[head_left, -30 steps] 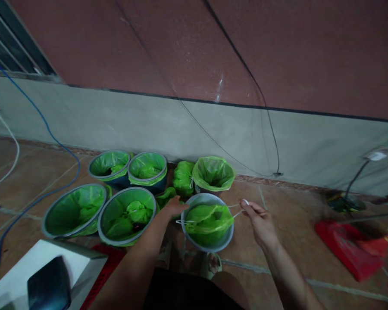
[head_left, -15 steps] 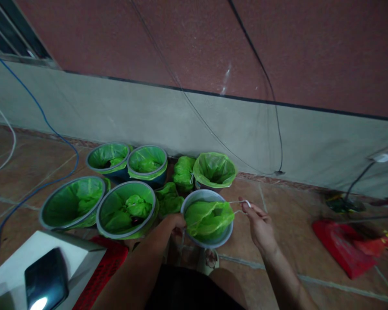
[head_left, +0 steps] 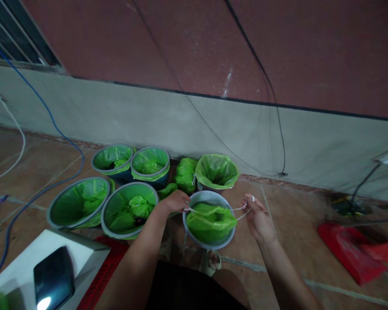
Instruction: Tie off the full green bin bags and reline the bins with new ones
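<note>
A green mesh bag lies inside a grey-rimmed bucket in front of me, its mouth drawn partly together. My left hand pinches a white drawstring at the bucket's left rim. Right of the bucket, my right hand grips the other end of the string, with white cord around its fingers. The string runs taut from both hands to the bag. Behind stand a green-lined bin and a tied green bag.
Several green-lined buckets stand to the left. A white box with a phone on it is at lower left, beside a red crate. A red dustpan lies right. Cables hang along the wall.
My left hand has moved up from the bucket's left side and now pulls a string end. The bag's mouth has narrowed. The view has shifted slightly.
</note>
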Available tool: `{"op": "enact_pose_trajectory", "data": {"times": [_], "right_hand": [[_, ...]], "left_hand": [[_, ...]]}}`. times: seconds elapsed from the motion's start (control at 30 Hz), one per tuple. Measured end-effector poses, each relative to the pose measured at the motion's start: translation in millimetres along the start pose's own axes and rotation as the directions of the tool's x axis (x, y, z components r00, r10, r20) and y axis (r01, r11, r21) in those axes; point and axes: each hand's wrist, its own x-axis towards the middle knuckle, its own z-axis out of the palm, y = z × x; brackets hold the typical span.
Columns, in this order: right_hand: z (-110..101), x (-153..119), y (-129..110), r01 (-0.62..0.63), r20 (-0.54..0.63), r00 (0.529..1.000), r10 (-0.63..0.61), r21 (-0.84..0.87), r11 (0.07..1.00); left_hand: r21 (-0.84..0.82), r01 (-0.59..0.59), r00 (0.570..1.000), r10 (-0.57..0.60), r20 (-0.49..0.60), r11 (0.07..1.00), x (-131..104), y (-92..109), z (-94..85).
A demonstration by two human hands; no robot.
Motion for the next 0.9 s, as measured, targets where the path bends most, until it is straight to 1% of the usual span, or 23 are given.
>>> {"op": "enact_pose_trajectory", "data": {"times": [0.03, 0.07, 0.1, 0.13, 0.17, 0.23, 0.27, 0.3, 0.33, 0.4, 0.43, 0.5, 0.57, 0.6, 0.67, 0.7, 0.77, 0.8, 0.83, 0.87, 0.9], "right_hand": [[5, 1, -3, -0.004, 0.019, 1.000, 0.004, 0.005, 1.000], [10, 1, -8, -0.005, 0.044, 0.999, 0.005, 0.004, 1.000], [17, 1, -12, -0.001, 0.075, 0.997, 0.001, 0.002, 1.000], [24, 0, -17, 0.011, 0.105, 0.994, -0.011, 0.000, 1.000], [31, -1, -21, 0.029, 0.137, 0.990, -0.029, 0.001, 1.000], [44, -3, -25, 0.070, 0.188, 0.980, -0.071, 0.012, 0.997], [50, -3, -25, 0.078, 0.201, 0.976, -0.078, 0.008, 0.997], [55, -4, -23, 0.073, 0.208, 0.976, -0.068, -0.016, 0.997], [59, -4, -21, 0.060, 0.213, 0.976, -0.045, -0.062, 0.996], [66, -6, -13, 0.047, 0.235, 0.972, -0.002, -0.182, 0.982], [69, -8, -9, 0.061, 0.265, 0.964, 0.002, -0.229, 0.971], [76, -13, -1, 0.114, 0.366, 0.930, -0.012, -0.258, 0.959], [85, -20, 8, 0.114, 0.474, 0.880, 0.014, -0.240, 0.964], [89, -23, 13, 0.087, 0.505, 0.862, 0.045, -0.235, 0.968], [94, -25, 21, 0.008, 0.508, 0.853, 0.119, -0.240, 0.971], [96, -24, 24, -0.025, 0.489, 0.860, 0.145, -0.243, 0.970], [95, -21, 24, -0.064, 0.449, 0.878, 0.168, -0.238, 0.969], [94, -19, 20, -0.071, 0.441, 0.881, 0.169, -0.230, 0.971], [92, -17, 15, -0.074, 0.443, 0.881, 0.167, -0.221, 0.973], [91, -16, 9, -0.076, 0.451, 0.877, 0.164, -0.209, 0.975], [90, -15, 1, -0.080, 0.462, 0.871, 0.164, -0.196, 0.977]], "left_hand": [[-0.001, -0.062, 0.998, 0.062, -0.007, 0.998, -3, 12, -1.5], [0.002, -0.145, 0.989, 0.145, -0.038, 0.989, -7, 24, -1.1], [0.018, -0.238, 0.966, 0.238, -0.099, 0.971, -13, 37, 1.0], [0.037, -0.321, 0.930, 0.322, -0.175, 0.946, -20, 49, 4.6], [0.057, -0.397, 0.889, 0.399, -0.223, 0.916, -26, 59, 9.3], [0.101, -0.539, 0.800, 0.546, -0.249, 0.836, -36, 74, 20.5], [0.106, -0.589, 0.767, 0.595, -0.241, 0.801, -38, 79, 26.1], [0.103, -0.611, 0.751, 0.616, -0.239, 0.785, -38, 81, 31.3], [0.086, -0.609, 0.753, 0.609, -0.249, 0.789, -36, 81, 36.0], [0.002, -0.556, 0.795, 0.533, -0.289, 0.831, -28, 78, 43.5], [-0.062, -0.528, 0.818, 0.488, -0.305, 0.847, -23, 77, 46.5], [-0.194, -0.506, 0.848, 0.443, -0.291, 0.840, -16, 76, 51.8], [-0.256, -0.510, 0.855, 0.450, -0.258, 0.821, -14, 77, 56.3], [-0.245, -0.515, 0.853, 0.461, -0.246, 0.821, -14, 78, 57.9], [-0.157, -0.525, 0.842, 0.485, -0.235, 0.836, -16, 79, 58.7], [-0.094, -0.519, 0.838, 0.484, -0.253, 0.849, -16, 79, 57.4], [0.019, -0.465, 0.831, 0.444, -0.335, 0.885, -15, 76, 52.5], [0.048, -0.423, 0.831, 0.409, -0.376, 0.905, -13, 73, 49.6], [0.056, -0.389, 0.840, 0.379, -0.388, 0.919, -10, 70, 47.4], [0.047, -0.378, 0.861, 0.369, -0.350, 0.925, -7, 66, 46.2], [0.027, -0.392, 0.886, 0.385, -0.257, 0.920, -4, 61, 46.4]]}}
